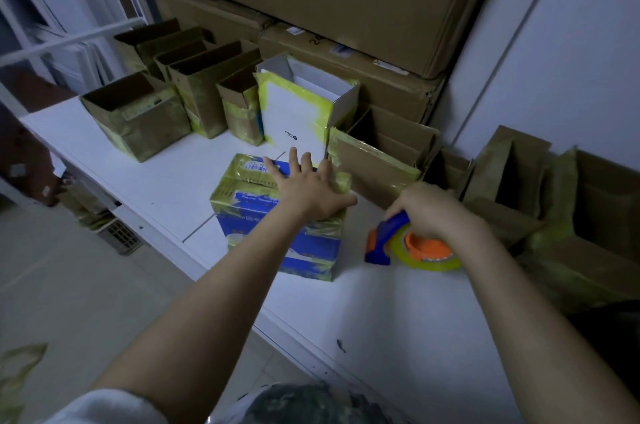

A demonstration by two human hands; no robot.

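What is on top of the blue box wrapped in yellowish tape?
The left hand lies flat on the blue box, fingers spread, over yellowish tape and a white label. The top under the palm is hidden.

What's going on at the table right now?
A person is taping up a blue box on the white table. The left hand presses flat on the box's top. The right hand grips a tape dispenser down on the table beside the box, not touching it. Open cardboard boxes stand behind.
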